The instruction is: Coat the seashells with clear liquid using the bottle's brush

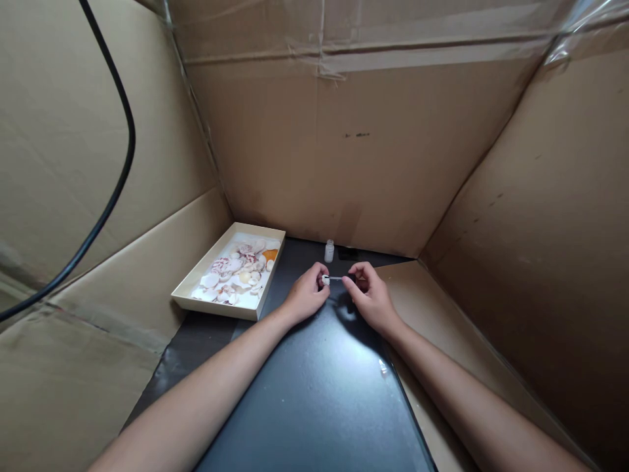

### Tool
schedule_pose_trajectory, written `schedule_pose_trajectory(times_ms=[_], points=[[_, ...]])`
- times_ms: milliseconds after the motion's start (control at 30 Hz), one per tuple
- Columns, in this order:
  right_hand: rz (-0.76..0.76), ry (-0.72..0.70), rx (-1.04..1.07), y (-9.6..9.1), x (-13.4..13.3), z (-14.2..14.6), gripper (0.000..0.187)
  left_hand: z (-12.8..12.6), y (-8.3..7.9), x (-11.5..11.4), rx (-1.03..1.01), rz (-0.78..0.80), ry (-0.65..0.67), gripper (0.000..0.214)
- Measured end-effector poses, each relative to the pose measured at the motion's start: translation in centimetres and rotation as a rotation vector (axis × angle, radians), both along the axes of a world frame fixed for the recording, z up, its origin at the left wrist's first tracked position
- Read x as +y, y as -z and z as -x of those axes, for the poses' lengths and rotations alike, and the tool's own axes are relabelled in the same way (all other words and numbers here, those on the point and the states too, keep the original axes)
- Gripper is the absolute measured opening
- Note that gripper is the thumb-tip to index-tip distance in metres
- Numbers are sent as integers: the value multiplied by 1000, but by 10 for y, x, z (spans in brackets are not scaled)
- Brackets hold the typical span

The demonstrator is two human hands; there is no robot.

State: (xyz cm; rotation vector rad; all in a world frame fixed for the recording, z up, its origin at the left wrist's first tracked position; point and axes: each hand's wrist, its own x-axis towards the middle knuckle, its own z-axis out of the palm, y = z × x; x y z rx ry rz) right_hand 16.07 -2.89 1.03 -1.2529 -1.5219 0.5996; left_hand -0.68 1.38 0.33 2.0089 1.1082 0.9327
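My left hand [305, 299] is closed, pinching a small white shell [325, 280] between thumb and fingers. Opposite it, my right hand [374, 303] grips a small applicator brush [336, 278] by its dark end, which the fingers partly hide. The thin pale stem points left, and its tip meets the shell. Just beyond both hands stands a small upright bottle [329, 252] with whitish contents and no cap on its neck. To the left, a shallow cream tray [216, 309] holds several seashells [228, 264] in white, pinkish and orange tones.
A dark glossy tabletop [314, 393] lies under my forearms. Cardboard walls [363, 177] close in the back and both sides. A flat cardboard sheet [417, 308] lies on the right. A black cable [130, 131] hangs in a curve at the left.
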Motion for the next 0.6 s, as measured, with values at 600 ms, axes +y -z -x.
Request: schedule_pose_trajectory(times_ms=[600], points=[[13, -17, -53, -2, -1, -1, 18, 0, -1, 0, 9, 12, 9, 14]])
